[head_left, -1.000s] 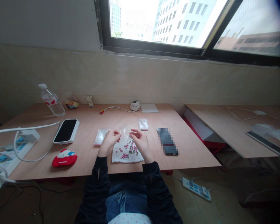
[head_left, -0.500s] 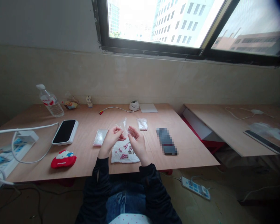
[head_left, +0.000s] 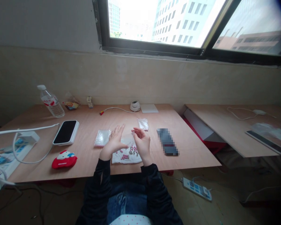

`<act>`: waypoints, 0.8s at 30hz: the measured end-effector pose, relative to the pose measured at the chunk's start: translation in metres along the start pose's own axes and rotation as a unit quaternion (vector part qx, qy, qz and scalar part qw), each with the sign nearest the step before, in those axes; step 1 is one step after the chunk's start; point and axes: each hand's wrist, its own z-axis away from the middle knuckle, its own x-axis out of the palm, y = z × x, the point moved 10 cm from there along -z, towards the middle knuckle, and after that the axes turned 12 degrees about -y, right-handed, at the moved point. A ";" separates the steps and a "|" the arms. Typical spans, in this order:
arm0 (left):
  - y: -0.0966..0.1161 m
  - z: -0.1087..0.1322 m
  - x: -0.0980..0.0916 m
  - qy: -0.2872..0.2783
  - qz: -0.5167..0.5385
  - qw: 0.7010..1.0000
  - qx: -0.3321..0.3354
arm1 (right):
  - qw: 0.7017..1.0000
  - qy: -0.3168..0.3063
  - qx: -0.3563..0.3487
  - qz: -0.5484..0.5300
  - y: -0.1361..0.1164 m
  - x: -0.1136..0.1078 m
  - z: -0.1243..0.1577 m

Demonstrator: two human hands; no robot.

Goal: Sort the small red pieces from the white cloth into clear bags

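My left hand is open over the left part of a white cloth, its fingers spread and its palm turned inward. To the right, my right hand has thumb and fingers pinched together on a clear plastic bag, whose outline is faint between the hands. Small pink beads lie scattered on the cloth below, and a few darker metallic-looking pieces lie among them. Part of the cloth is hidden behind my hands.
Small clear packets lie left and behind right. A phone-like pixelated object is at the right; a white-framed device, red pouch and power strip at the left. Behind stand a bottle and dome camera.
My left hand has let go and spread its fingers. My right hand has turned and closed into a pinch. The bag that stood up between my hands now sits lower.
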 end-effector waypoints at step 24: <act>0.039 0.007 0.008 -0.076 0.151 0.981 0.093 | 0.974 -0.210 0.089 0.003 -0.002 0.021 0.007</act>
